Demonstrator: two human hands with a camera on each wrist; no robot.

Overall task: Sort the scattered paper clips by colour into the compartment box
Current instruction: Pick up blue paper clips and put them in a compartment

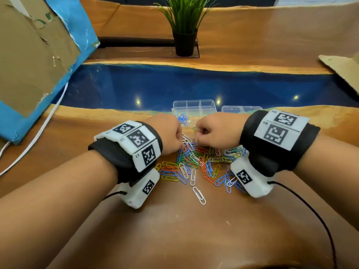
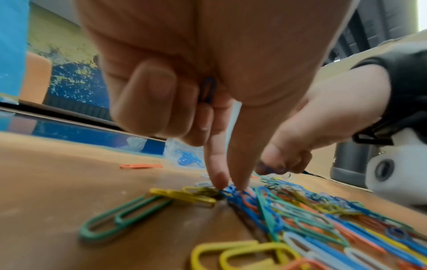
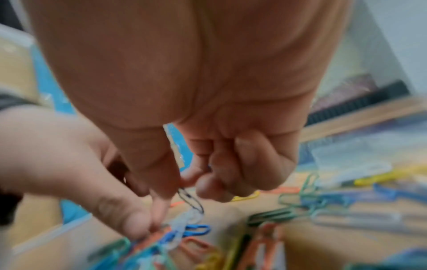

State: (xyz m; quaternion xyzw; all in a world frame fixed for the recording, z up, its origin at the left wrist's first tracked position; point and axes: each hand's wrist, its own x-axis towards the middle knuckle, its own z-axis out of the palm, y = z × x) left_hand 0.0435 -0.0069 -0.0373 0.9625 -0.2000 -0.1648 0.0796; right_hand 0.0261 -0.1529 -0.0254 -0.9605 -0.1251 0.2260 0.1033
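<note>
Two hands work at mid-frame over our worktop (image 1: 174,239). Our left hand (image 1: 169,133) has its grip narrowed on a blue clip (image 2: 227,190) in the paper clips (image 1: 196,164) heap; our right hand (image 1: 211,131) pinches a dark clip (image 3: 190,199). Just above them stands the compartment box (image 1: 194,109), blue clips (image 1: 182,118) in its near-left cell.

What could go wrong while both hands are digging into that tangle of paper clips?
The clips in the pile overlap and hook together, so the blue clip the left hand pinches may drag other colours along. The right hand lifts a dark clip with a pale one hanging from it, which could drop. Only blue clips show in the box, so a stray colour would spoil it.
</note>
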